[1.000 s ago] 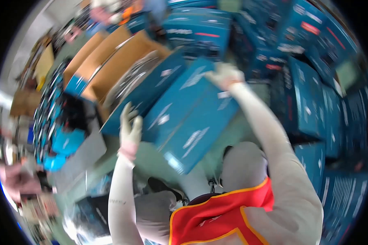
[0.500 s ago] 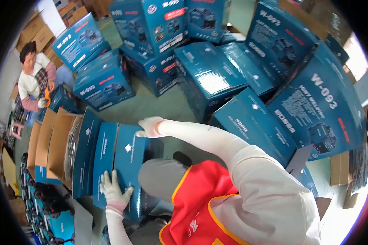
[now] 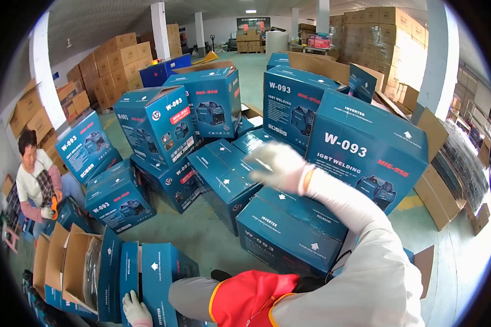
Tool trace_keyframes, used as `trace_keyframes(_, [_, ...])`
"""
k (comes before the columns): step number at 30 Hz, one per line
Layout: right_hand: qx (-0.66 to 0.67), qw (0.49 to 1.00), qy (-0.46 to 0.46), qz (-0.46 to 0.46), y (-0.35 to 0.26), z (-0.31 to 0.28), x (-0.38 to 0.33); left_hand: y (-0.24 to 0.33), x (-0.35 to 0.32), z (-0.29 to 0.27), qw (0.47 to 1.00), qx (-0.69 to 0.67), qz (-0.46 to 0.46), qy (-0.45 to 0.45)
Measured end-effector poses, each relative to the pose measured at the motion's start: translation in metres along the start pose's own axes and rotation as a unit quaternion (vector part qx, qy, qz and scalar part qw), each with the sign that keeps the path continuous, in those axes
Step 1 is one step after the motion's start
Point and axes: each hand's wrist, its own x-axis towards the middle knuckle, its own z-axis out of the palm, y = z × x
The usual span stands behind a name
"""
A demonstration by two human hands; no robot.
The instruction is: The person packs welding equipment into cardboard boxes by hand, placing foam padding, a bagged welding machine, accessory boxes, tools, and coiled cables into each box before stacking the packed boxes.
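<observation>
My left hand (image 3: 136, 309), in a white glove, lies with its fingers flat on top of a closed teal carton (image 3: 157, 279) at the lower left. Beside that box stands an open carton (image 3: 88, 267) with its brown flaps up and clear plastic wrapping inside. My right hand (image 3: 279, 168), gloved in white too, is raised over the teal cartons in the middle, its fingers smeared by motion. Below it sits a taped teal carton (image 3: 294, 231); to its left is another closed carton (image 3: 223, 177). Whether the right hand touches any box, I cannot tell.
Teal cartons stand stacked ahead, among them a tall carton (image 3: 158, 128) and a large one (image 3: 365, 150) at right. A person (image 3: 38, 185) sits at the left holding something orange. Brown boxes (image 3: 117, 68) are piled behind, near a white pillar (image 3: 159, 30).
My view has tilted up toward the room. The right hand has left the carton at my knee and swung right, over the other boxes. My left hand stays on its carton.
</observation>
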Motion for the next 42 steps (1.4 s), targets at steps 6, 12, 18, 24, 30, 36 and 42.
trace_keyframes(6, [-0.309,0.901,0.18,0.246,0.126,-0.142,-0.003,-0.002,-0.003,-0.009,0.997,-0.06,-0.006,0.051])
trace_keyframes(12, [-0.264,0.845,-0.025,0.464,0.184,-0.175,-0.044,0.011,0.001,-0.02,0.999,-0.007,-0.02,0.029])
trace_keyframes(18, [-0.174,0.889,0.008,0.423,0.177,-0.175,-0.035,0.014,0.003,-0.018,0.998,0.022,-0.061,-0.022])
trace_keyframes(24, [-0.198,0.889,0.092,0.402,0.114,-0.193,-0.012,0.013,0.004,-0.009,0.998,0.032,-0.062,-0.012])
trace_keyframes(30, [-0.341,0.859,0.176,0.34,0.13,-0.208,0.034,0.01,0.006,-0.01,0.997,0.034,-0.062,-0.02])
trace_keyframes(36, [-0.359,0.847,0.191,0.343,0.133,-0.229,0.068,0.005,-0.002,-0.003,0.998,0.013,-0.057,0.0])
trace_keyframes(42, [-0.411,0.848,0.236,0.238,0.132,-0.304,0.088,0.13,0.007,-0.076,0.949,-0.18,0.124,0.227])
